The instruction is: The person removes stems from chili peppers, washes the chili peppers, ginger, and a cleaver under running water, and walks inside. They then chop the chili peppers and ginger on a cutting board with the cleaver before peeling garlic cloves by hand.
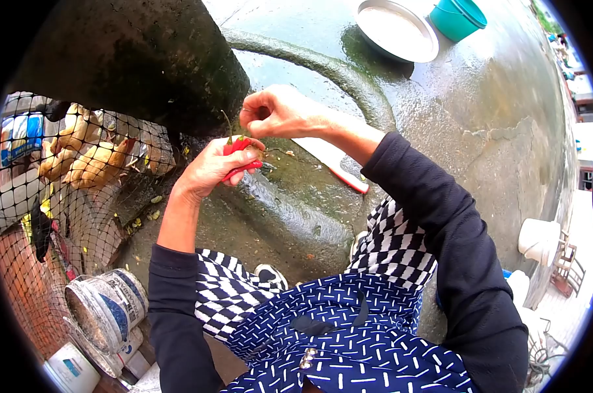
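My left hand is closed around several red chili peppers. A thin green stem sticks up from them beside the thumb. Just above and to the right, my right hand is curled with thumb and forefinger pinched together, apart from the peppers. Whether anything small is between those fingertips I cannot make out. Below the right wrist, a long white object with a red edge lies on the wet, mossy ground; part of it is hidden by the forearm.
A wide metal basin and a green bucket stand on wet concrete at the top. Black netting at the left has ducks behind it. Used paint buckets sit lower left; a white bucket stands at the right.
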A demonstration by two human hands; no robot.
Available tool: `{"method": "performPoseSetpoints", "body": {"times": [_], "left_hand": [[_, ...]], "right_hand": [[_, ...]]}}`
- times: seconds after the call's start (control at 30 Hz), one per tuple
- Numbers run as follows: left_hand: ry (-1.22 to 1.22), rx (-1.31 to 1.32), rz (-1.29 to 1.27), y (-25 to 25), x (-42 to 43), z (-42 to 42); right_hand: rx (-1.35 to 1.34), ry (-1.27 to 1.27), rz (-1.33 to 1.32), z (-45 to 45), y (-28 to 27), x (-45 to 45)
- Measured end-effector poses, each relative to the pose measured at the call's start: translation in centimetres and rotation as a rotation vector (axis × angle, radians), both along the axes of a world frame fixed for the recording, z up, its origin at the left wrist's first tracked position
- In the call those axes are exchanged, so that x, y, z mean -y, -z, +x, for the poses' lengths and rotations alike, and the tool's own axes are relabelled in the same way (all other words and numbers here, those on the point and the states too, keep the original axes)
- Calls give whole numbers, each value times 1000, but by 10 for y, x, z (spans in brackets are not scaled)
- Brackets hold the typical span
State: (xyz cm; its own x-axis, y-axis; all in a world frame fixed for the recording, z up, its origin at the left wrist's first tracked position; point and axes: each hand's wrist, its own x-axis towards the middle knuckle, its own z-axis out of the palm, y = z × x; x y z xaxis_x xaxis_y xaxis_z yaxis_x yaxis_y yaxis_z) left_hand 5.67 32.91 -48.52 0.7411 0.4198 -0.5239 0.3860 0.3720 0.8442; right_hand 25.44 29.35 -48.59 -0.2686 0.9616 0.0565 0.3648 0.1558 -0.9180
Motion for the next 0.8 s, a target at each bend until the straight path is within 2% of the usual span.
{"method": "performPoseSetpoints", "body": {"times": [0.1,0.37,0.43,0.57,0.67,0.8], "left_hand": [[18,16,-1,6,-2,-3],[32,38,-16,2,1,-2],[48,35,-33,1,1,-3],[45,41,-44,-2,3,-1],[123,-1,13,-5,3,2],[157,19,36,-7,2,2]], "right_hand": [[-36,-132,-54,-1,0,0],[36,-160,-4,-5,3,3],[26,-175,115,-6,4,6],[21,-184,101,-5,4,4],[37,-218,-46,-1,0,3],[-258,-261,-271,6,6,2]]}}
